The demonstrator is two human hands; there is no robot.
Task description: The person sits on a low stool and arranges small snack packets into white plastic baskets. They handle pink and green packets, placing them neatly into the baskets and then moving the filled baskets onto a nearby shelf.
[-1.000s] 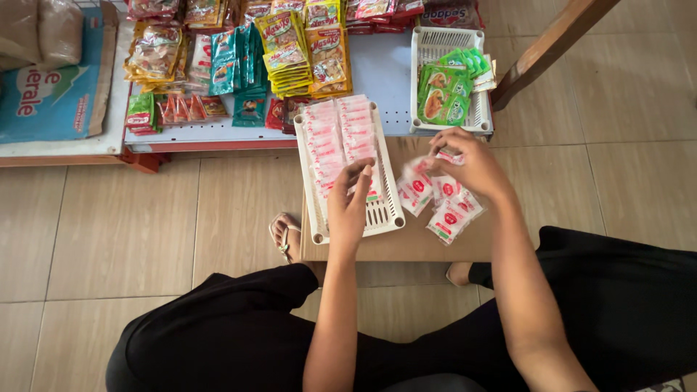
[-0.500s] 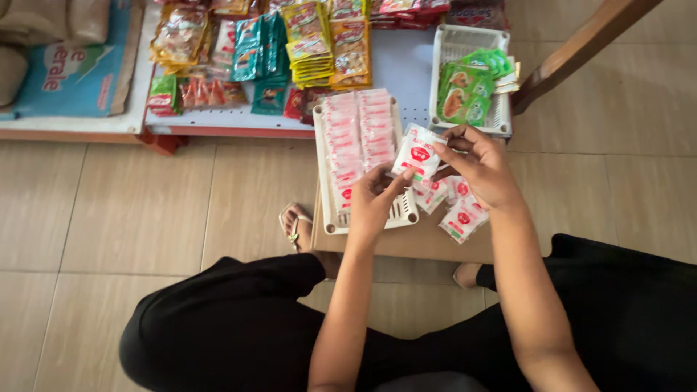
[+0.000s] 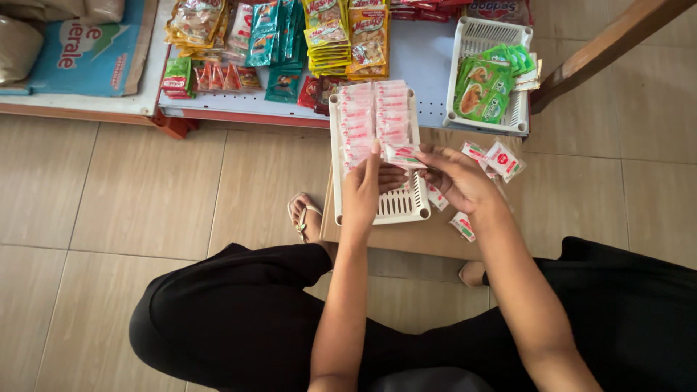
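Observation:
A white slotted plastic tray (image 3: 404,205) lies on a cardboard sheet (image 3: 428,236) in front of my knees. Two rows of small pink-and-white sachets (image 3: 374,116) fill its far half. My left hand (image 3: 365,186) and my right hand (image 3: 457,178) meet over the tray and together pinch one white-and-red sachet (image 3: 404,154) just behind the rows. A few loose sachets (image 3: 496,158) of the same kind lie on the cardboard to the right of my right hand, and one more sachet (image 3: 462,226) sits beside my right wrist.
A second white tray (image 3: 515,122) with green packets (image 3: 484,86) stands at the back right. A low shelf (image 3: 428,62) holds several snack and sachet packs (image 3: 330,36). A wooden leg (image 3: 606,47) slants at top right. My sandalled foot (image 3: 305,215) rests left of the cardboard.
My right hand has carried a sachet from the loose pile leftward to the tray, where my left hand now meets it. The view has shifted right and closer.

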